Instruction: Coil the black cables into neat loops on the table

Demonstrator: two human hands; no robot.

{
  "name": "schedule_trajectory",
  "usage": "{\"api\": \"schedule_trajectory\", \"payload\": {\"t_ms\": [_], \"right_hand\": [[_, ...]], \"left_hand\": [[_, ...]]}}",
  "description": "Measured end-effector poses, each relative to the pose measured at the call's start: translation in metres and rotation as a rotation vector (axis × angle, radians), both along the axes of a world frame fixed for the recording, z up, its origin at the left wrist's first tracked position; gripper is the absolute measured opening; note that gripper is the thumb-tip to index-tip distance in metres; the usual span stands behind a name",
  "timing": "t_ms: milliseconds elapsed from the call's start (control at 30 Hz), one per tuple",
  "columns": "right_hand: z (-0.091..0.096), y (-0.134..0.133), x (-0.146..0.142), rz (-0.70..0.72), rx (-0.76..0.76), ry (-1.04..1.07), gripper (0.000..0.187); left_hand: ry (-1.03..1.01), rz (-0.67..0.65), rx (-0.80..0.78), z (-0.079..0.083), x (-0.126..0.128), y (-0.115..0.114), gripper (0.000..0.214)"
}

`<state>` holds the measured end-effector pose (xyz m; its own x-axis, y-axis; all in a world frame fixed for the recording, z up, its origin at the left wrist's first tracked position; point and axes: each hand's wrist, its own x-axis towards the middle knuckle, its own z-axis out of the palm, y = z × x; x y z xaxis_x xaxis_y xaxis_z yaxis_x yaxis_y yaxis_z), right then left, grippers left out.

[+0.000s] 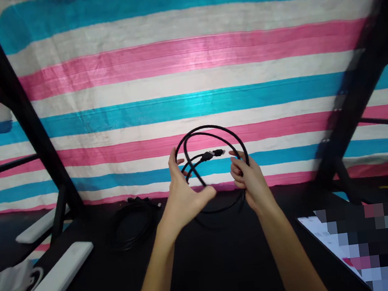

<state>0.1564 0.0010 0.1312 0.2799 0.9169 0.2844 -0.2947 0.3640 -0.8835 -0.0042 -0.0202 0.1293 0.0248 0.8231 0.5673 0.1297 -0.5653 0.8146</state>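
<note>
Striped plastic sheeting (pixel 190 83) behind the black worktop (pixel 221 264); your right hand (pixel 248 174) grips a looped black cable (pixel 207 156), left hand (pixel 185 193) loosely spread, so coils could spring apart.

- Before you: black tabletop (pixel 224 263).
- Behind the tabletop: creased sheet (pixel 186 81), striped pink, blue and white, with a bright sheen mid-width.
- Left and right of the tabletop: dark slanted posts (pixel 23 104) with crossbars (pixel 3 167).

Surface (pixel 221 264), black | striped sheet (pixel 186 81), blue, white and pink, behind far edge | dark posts (pixel 30 122), far-left and far-right corners | coiled black cable (pixel 124 245), toward far edge, left of centre | white bar-shaped device (pixel 52 283), near-left corner | lit screen (pixel 324 231), partly obscured, toward right edge
</note>
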Motion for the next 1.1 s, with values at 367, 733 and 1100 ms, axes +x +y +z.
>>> {"api": "schedule_trajectory", "payload": {"t_ms": [367,733,1100], "right_hand": [[0.002,-0.001,0.006,-0.078,0.114,-0.059,0.023],[0.005,-0.004,0.007,0.263,-0.025,-0.049,0.033],[0.012,-0.021,0.016,-0.035,0.187,-0.227,0.033]], "left_hand": [[-0.490,-0.356,-0.335,0.002,-0.029,0.030,0.036],[-0.416,-0.310,-0.334,0.003,-0.032,0.030,0.033],[0.099,-0.183,-0.245,0.003,-0.046,0.022,0.070]]}}
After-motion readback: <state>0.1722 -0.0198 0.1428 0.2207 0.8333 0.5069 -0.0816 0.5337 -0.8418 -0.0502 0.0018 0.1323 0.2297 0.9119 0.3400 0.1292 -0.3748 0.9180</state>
